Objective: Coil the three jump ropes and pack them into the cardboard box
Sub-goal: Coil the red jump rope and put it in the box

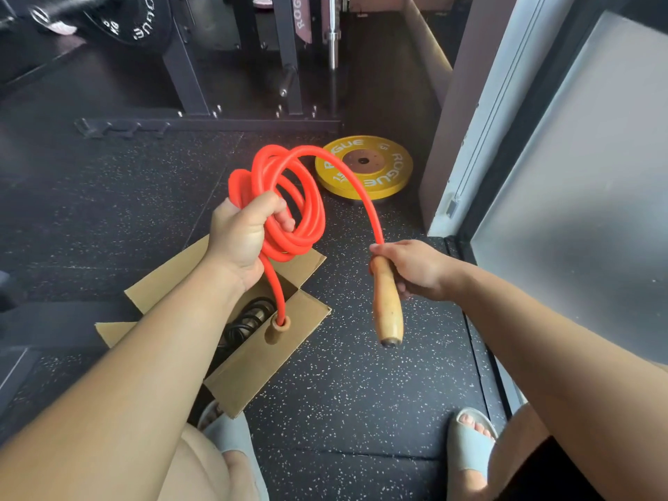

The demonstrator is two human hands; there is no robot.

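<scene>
Left hand [240, 236] around red rope coils [314, 218]

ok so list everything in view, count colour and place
orange jump rope: 1, orange-red, coiled in left hand
wooden handles: 2, tan, one in right hand, one hanging over cardboard box
black rope: at least 1, black, inside box
cardboard box: 1, brown, open on floor
weight plate: 1, yellow, flat on floor beyond rope
rack: 1, black, far back
sandals: 2, pale grey-blue, bottom edge
left hand: 1, grips coils
right hand: 1, holds handle
</scene>
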